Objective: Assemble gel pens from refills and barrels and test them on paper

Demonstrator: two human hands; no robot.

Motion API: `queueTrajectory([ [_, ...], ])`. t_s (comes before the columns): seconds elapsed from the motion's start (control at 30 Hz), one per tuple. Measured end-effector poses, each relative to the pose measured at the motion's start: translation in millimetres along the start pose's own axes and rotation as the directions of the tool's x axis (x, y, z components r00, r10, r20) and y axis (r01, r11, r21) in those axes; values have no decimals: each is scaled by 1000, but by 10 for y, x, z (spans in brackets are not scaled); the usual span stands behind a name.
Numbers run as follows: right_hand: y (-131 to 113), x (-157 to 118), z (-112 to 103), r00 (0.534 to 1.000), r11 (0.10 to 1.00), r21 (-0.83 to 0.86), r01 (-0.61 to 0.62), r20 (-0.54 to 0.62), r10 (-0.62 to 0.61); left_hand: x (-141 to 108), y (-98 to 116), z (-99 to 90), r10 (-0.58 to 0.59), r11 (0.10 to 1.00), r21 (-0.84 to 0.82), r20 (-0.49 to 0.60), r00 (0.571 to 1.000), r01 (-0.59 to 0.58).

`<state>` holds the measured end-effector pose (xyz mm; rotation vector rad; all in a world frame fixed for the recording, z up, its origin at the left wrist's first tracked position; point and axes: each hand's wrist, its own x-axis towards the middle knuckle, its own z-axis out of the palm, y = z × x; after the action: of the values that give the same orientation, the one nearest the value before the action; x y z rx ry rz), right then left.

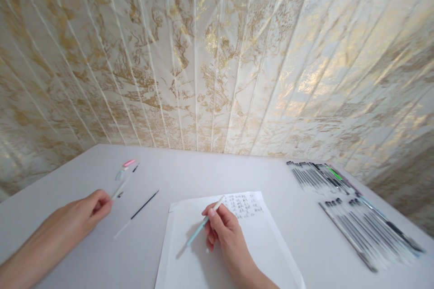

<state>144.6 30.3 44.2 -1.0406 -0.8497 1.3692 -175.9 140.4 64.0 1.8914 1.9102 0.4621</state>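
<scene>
Fingers of the left hand [84,212] are drawn almost closed over on the left side of the desk [251,174], apparently pinching the near end of a pale, slim shaft [122,186]; from where I stand, its exact hold is hard to make out. The right hand [225,230] is curled, thumb and fingers closed around a pale blue and white pen [198,232], slanted above the paper [271,244] near the middle of the desk's front. Whether its lower end touches the sheet, I can't tell.

Between the left hand and the paper lies a thin refill [144,205], part black, part clear. A small pink piece [129,163] sits farther back, toward the far left corner. Over by the right edge, many slim pens or refills lie in two groups, a far one [307,177] and a near one [369,230].

That pen looks light and stiff, its smooth barrel likely to roll or slip if held loosely; I'd take it low, just behind the tip. The thin refill would probably bend or snap under a hard squeeze, so pick it up gently by its middle.

Rows of small handwritten characters fill the paper's far right part, too blurred to read. I can make out no brand or label.
</scene>
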Motion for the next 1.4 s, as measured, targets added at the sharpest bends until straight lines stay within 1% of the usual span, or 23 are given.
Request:
queueTrajectory([
  [0.07,10,11,-17,1000,1000,6,-2,-17,2,-181,242,67,78,991,-123,137,987,-61],
  [0.1,11,12,-22,1000,1000,-4,2,-24,-3,-291,377,120,127,974,-213,206,970,-82],
  [0.13,8,10,-22,1000,1000,-18,16,-23,-17,-407,515,186,184,949,-300,278,943,-97],
  [0.17,4,4,-17,999,999,-30,38,-16,-38,-522,651,262,223,925,-370,349,910,-85],
  [0.2,-1,-6,-5,998,997,-35,63,0,-63,-629,780,342,252,904,-419,374,892,-79],
  [0.27,-8,-34,31,994,995,-21,99,48,-97,-791,1004,489,299,861,-504,391,870,-69],
  [0.3,-8,-49,53,993,995,-16,96,75,-95,-836,1097,543,310,836,-545,377,873,-62],
  [0.37,-7,-83,92,990,998,-42,41,135,-35,-848,1246,590,321,764,-644,313,894,-49],
  [0.43,-11,-116,119,984,992,-121,-20,173,40,-775,1351,566,322,655,-755,256,911,-19],
  [0.5,-26,-145,134,981,979,-205,-18,183,56,-668,1422,517,342,543,-838,286,895,60],
  [0.57,-41,-165,141,985,968,-246,41,174,3,-576,1465,498,364,464,-871,353,862,161],
  [0.6,-45,-170,142,985,966,-248,66,168,-24,-544,1480,508,364,430,-880,374,853,202],
  [0.63,-44,-171,140,987,967,-243,79,158,-41,-521,1492,529,348,390,-892,374,859,230],
  [0.7,-25,-162,130,990,967,-236,92,128,-63,-496,1517,589,286,284,-924,336,897,255],
  [0.77,8,-144,115,991,966,-239,104,106,-80,-488,1549,638,225,187,-950,291,930,251],
  [0.8,27,-134,106,991,964,-244,107,103,-84,-488,1569,652,212,162,-956,275,938,244],
  [0.87,57,-116,91,990,960,-257,108,114,-81,-499,1609,658,221,164,-962,251,943,218],
  [0.93,69,-103,83,988,955,-273,116,128,-83,-524,1641,652,241,196,-961,238,941,193],
  [1.13,29,-101,81,986,942,-305,141,124,-107,-616,1657,669,292,271,-943,272,917,193],
  [1.27,15,-105,73,984,936,-322,144,147,-101,-620,1661,649,303,306,-936,269,914,174],
  [1.33,11,-106,72,985,939,-314,139,143,-98,-620,1669,624,307,348,-925,267,914,153],
  [1.4,3,-108,77,986,950,-286,127,138,-91,-639,1681,608,295,420,-900,255,921,115],
])
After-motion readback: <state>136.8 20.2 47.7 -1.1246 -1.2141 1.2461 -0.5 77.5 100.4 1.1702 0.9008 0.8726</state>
